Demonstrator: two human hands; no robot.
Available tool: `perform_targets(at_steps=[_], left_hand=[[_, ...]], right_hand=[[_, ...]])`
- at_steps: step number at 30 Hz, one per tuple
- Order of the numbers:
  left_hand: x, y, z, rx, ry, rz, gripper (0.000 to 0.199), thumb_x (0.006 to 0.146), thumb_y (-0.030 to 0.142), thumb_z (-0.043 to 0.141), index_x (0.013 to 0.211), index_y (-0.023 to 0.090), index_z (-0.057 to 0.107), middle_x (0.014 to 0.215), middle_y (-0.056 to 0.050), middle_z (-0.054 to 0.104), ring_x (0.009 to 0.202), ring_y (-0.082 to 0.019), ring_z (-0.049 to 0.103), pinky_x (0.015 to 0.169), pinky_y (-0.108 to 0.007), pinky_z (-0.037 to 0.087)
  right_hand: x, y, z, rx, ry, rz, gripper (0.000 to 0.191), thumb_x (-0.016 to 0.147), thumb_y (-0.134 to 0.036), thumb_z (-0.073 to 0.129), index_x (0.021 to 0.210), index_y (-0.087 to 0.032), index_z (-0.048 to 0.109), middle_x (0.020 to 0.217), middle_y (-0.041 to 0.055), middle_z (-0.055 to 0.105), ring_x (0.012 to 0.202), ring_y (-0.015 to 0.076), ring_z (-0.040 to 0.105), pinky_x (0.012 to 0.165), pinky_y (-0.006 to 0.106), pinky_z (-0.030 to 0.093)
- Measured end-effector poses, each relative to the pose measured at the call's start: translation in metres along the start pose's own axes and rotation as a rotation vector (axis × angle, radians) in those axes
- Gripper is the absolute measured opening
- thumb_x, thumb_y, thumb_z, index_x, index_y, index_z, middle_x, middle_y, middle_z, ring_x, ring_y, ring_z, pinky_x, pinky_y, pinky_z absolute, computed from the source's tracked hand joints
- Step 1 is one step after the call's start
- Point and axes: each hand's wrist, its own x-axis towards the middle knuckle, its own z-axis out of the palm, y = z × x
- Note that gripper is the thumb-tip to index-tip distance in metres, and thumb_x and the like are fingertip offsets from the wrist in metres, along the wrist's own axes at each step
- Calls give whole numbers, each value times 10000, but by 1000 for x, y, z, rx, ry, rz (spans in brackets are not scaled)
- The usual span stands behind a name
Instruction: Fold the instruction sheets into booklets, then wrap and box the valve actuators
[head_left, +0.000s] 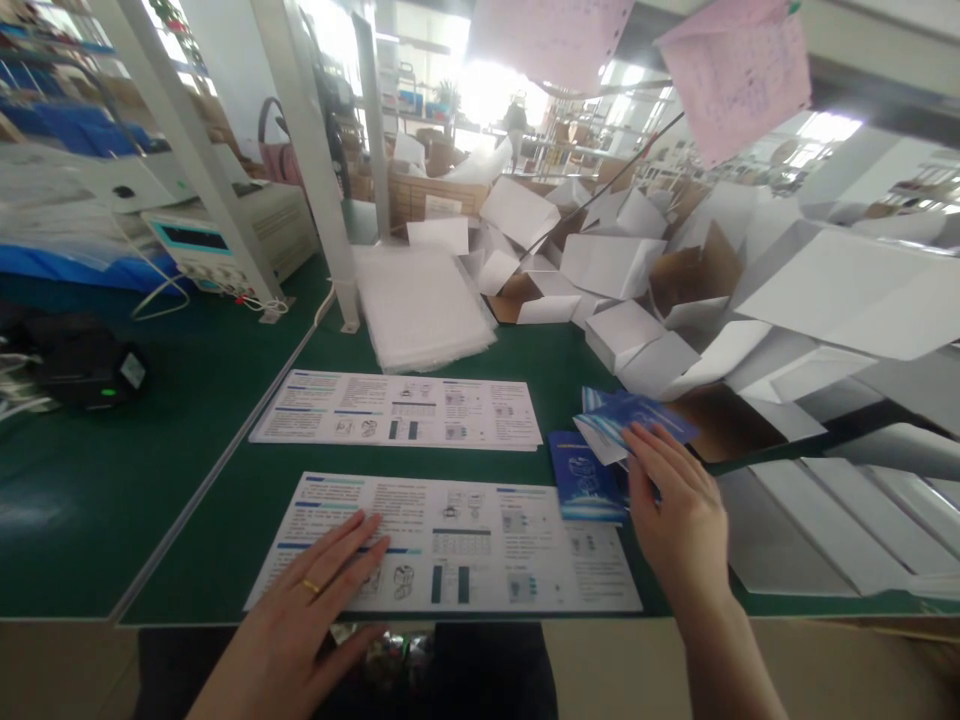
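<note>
Left hand [296, 610]: lower centre, fingers spread flat on near instruction sheet [461, 512], gripping nothing, probably steadying it.
Right hand [681, 510]: right of centre, fingers over folded blue leaflets [652, 413]; whether pinched, cannot tell.
Far instruction sheets [405, 410]: mid-frame, laid flat, perhaps for easy reach.

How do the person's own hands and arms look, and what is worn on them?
Both hands are ungloved. The left hand wears a slim, plain, gold-coloured ring on one finger. The right hand shows no ring, and its forearm shows no sleeve.
</note>
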Motion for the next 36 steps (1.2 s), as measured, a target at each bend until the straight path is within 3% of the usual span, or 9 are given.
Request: perform_targets(at_steps=[3, 7, 13, 15, 20, 23, 27, 33, 36], left_hand=[[-10, -11, 0, 22, 25, -39, 536, 1012, 500, 535, 1490, 257, 526, 1512, -73, 589, 1344, -304, 609, 1048, -463, 598], [-18, -21, -6, 59, 38, -21, 525, 999, 488, 561, 1477, 270, 542, 1484, -69, 616, 1290, -311, 650, 1024, -472, 611], [-30, -24, -14, 60, 58, -40, 393, 1025, 389, 542, 1392, 268, 610, 1445, -49, 649, 1290, -290, 646, 1054, -472, 576], [-35, -24, -18, 58, 64, -49, 354, 1030, 359, 543, 1360, 268, 634, 1424, -36, 665, 1288, -271, 644, 1091, -457, 538], [-44, -24, -36, 73, 72, -43, 303, 1031, 217, 524, 1290, 246, 680, 1321, -20, 726, 1206, -204, 679, 1125, -366, 459], [-50, -25, -45, 52, 78, -87, 321, 1029, 150, 506, 1281, 244, 681, 1287, -19, 738, 1191, -190, 674, 1138, -356, 425], [-53, -29, -55, 93, 142, -118, 298, 1008, 128, 535, 1231, 245, 695, 1190, -27, 766, 1086, -203, 710, 1078, -377, 472], [-53, -26, -61, 144, 323, -444, 304, 986, 251, 624, 1289, 251, 650, 1310, -100, 683, 1161, -296, 673, 1031, -472, 521], [-52, -20, -57, 37, 413, -645, 382, 954, 372, 672, 1314, 249, 632, 1340, -105, 661, 1179, -310, 664, 1049, -501, 525]], right_hand=[[-12, 27, 24, -74, -185, 48, 477, 1057, -469, 404, 1182, -150, 736, 1251, 173, 744, 1194, 403, 685, 966, 653, 540], [-19, 25, 24, -95, -170, 92, 532, 1079, -488, 323, 1212, -145, 707, 1273, 184, 731, 1220, 408, 669, 1033, 742, 439], [-15, -38, -7, 176, 16, -50, 282, 1031, -310, 550, 1241, -179, 686, 1310, 149, 711, 1215, 296, 674, 1116, 540, 476], [-21, -69, -10, 293, -97, -157, 327, 1023, -267, 555, 1328, -179, 632, 1399, 141, 659, 1305, 282, 619, 1111, 511, 497], [-44, -128, 4, 458, -432, -534, 641, 890, -413, 757, 1419, -110, 558, 1483, 172, 586, 1354, 356, 583, 1033, 546, 576], [-48, -139, 15, 510, -488, -608, 579, 834, -259, 814, 1358, -117, 614, 1452, 154, 614, 1331, 358, 606, 1047, 560, 573], [-41, -137, 22, 576, -530, -561, 482, 846, -149, 775, 1316, -157, 665, 1432, 115, 638, 1332, 328, 610, 1068, 541, 568], [-31, -139, 27, 597, -602, -509, 620, 761, -215, 882, 1340, -170, 665, 1425, 108, 643, 1331, 342, 608, 1070, 567, 565], [-32, -139, 28, 595, -583, -508, 614, 772, -220, 876, 1346, -185, 659, 1428, 99, 641, 1326, 340, 613, 1061, 571, 571]])
